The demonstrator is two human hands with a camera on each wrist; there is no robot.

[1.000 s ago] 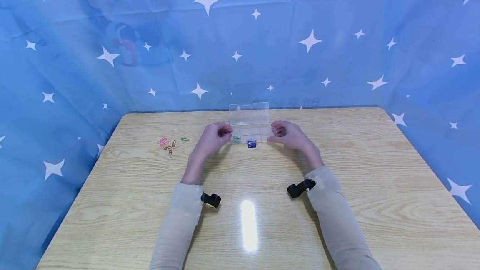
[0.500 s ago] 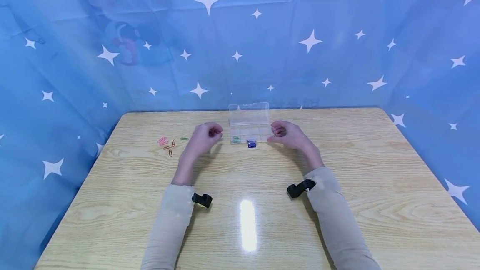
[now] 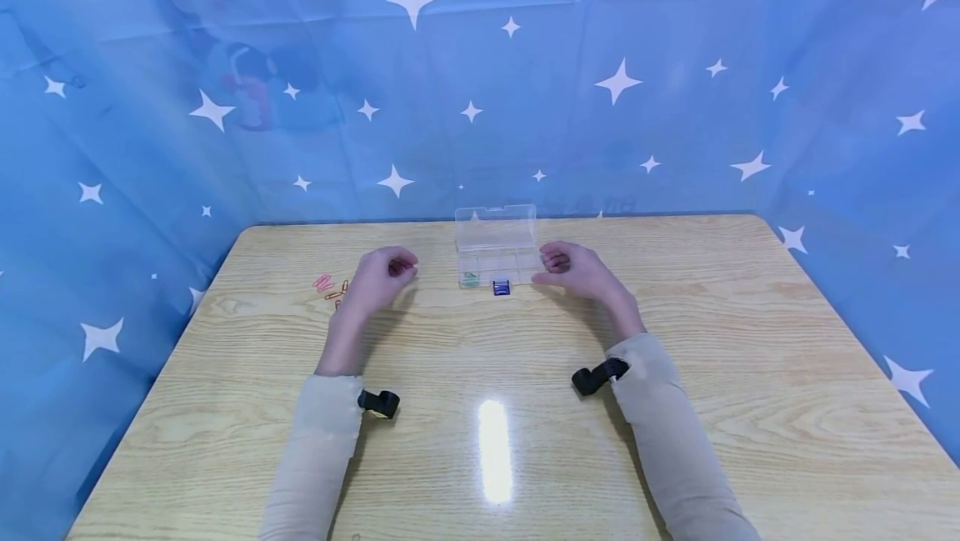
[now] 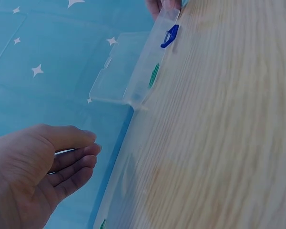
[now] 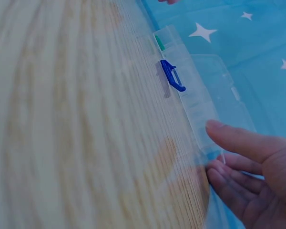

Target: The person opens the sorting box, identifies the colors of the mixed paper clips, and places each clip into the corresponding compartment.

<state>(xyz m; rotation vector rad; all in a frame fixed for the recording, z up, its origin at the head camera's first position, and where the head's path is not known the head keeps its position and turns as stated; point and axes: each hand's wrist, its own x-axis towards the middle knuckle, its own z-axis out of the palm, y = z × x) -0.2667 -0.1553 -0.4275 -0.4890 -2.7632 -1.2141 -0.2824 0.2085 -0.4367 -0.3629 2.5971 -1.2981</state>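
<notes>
A clear plastic compartment box (image 3: 489, 266) stands near the table's back edge, its lid (image 3: 495, 228) raised. On its front is a blue latch (image 3: 501, 288), hanging down. Green paper clips (image 3: 469, 278) lie in the front left compartment. My right hand (image 3: 579, 269) holds the box's right end, thumb (image 5: 219, 133) at the front corner and fingers by the side. To the left of the box, my left hand (image 3: 381, 278) is over the table, fingers loosely bent with nothing between them. It partly covers the orange-brown paper clips (image 3: 335, 294); pink paper clips (image 3: 323, 283) lie beyond them.
The wooden table (image 3: 427, 458) ends just behind the box, against a blue curtain (image 3: 555, 124) with white stars. A green paper clip (image 4: 103, 224) shows at the bottom of the left wrist view. Black wrist cameras (image 3: 380, 403) sit at both sleeves.
My left hand has left the box's left end and moved left toward the loose paper clips, now hiding the green one in the head view. My right hand stays at the box.
</notes>
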